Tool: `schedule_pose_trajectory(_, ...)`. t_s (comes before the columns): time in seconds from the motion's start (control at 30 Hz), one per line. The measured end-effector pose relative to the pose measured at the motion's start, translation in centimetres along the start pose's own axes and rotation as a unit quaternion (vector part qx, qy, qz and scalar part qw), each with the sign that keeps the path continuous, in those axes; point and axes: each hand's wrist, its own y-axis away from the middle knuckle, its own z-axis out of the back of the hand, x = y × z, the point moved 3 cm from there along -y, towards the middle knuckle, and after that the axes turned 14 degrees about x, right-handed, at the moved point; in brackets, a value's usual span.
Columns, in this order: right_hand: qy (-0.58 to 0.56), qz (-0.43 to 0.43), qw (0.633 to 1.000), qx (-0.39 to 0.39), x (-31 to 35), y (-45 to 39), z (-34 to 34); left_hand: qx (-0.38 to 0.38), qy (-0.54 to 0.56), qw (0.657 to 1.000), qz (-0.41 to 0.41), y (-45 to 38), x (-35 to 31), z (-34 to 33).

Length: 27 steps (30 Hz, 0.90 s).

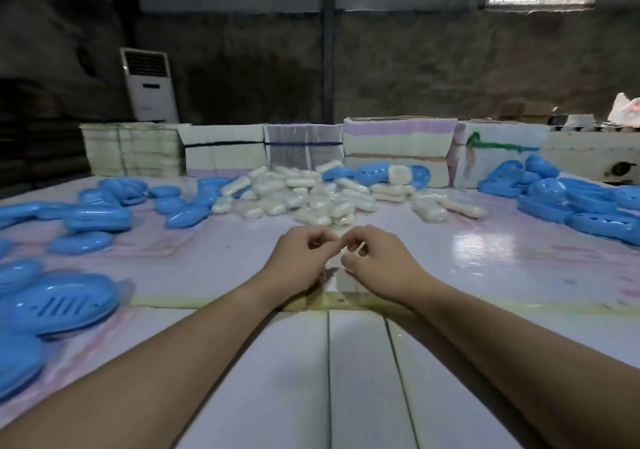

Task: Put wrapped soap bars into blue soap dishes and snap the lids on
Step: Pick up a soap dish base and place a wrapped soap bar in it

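Head view: two bare hands meeting at table centre, left hand and right hand, fingers curled, fingertips touching each other; whether anything small is pinched between them cannot be told. One loose heap of wrapped soap bars just beyond the fingertips, too many and too blurred to count, dozens at a guess, none touching either hand. Blue soap dishes and lids in three scatters: a large one far left of the left hand, reaching down to a slotted piece beside the left forearm; a smaller group behind the soap heap; another pile far right of the right hand. Exact dish count not readable. Five bundled stacks of flat packaging standing in a row past the heap. White floor air conditioner against the back wall. Glossy table bare between hands and heap.
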Motion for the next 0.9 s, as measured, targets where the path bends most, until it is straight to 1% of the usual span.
schedule_pose_trajectory(0.1,0.035,0.034,0.999,0.02,0.8,0.3,-0.4,-0.005,-0.046,0.999,0.007,0.0,-0.1,0.8)
schedule_pose_trajectory(0.17,0.052,0.049,0.997,0.03,1.3,0.5,-0.5,-0.031,-0.077,0.996,0.021,0.0,0.0,2.2)
schedule_pose_trajectory(0.23,0.075,0.065,0.994,0.042,1.9,0.8,-0.7,-0.062,-0.141,0.987,0.053,0.1,0.5,4.0)
schedule_pose_trajectory(0.3,0.1,0.088,0.989,0.067,2.6,1.2,-1.1,-0.068,-0.204,0.971,0.104,0.0,1.7,5.8)
schedule_pose_trajectory(0.33,0.107,0.101,0.986,0.078,2.9,1.4,-1.4,-0.056,-0.235,0.96,0.142,-0.3,2.5,6.7)
schedule_pose_trajectory(0.4,0.112,0.119,0.982,0.095,3.0,1.7,-1.9,-0.023,-0.309,0.926,0.214,-1.7,4.1,8.6)
schedule_pose_trajectory(0.43,0.115,0.127,0.98,0.104,3.1,1.6,-2.0,-0.024,-0.34,0.909,0.242,-2.4,4.8,9.8)
schedule_pose_trajectory(0.53,0.116,0.131,0.978,0.113,3.1,1.2,-2.1,-0.061,-0.37,0.869,0.322,-3.3,6.7,12.9)
schedule_pose_trajectory(0.6,0.117,0.138,0.976,0.117,2.9,0.9,-2.2,-0.053,-0.397,0.827,0.393,-2.7,8.9,14.2)
schedule_pose_trajectory(0.63,0.118,0.142,0.975,0.122,2.8,0.8,-2.3,-0.056,-0.393,0.817,0.419,-2.3,10.0,14.7)
schedule_pose_trajectory(0.67,0.117,0.146,0.974,0.124,2.7,0.7,-2.4,-0.068,-0.378,0.814,0.435,-1.9,10.9,15.3)
schedule_pose_trajectory(0.73,0.113,0.151,0.974,0.127,2.4,0.5,-2.6,-0.097,-0.357,0.813,0.451,-1.9,12.2,16.1)
schedule_pose_trajectory(0.83,0.109,0.156,0.973,0.132,2.4,0.3,-2.6,-0.147,-0.35,0.807,0.453,-2.3,12.5,16.8)
schedule_pose_trajectory(0.9,0.109,0.157,0.972,0.135,2.4,0.2,-2.6,-0.157,-0.407,0.791,0.429,-2.5,12.1,16.7)
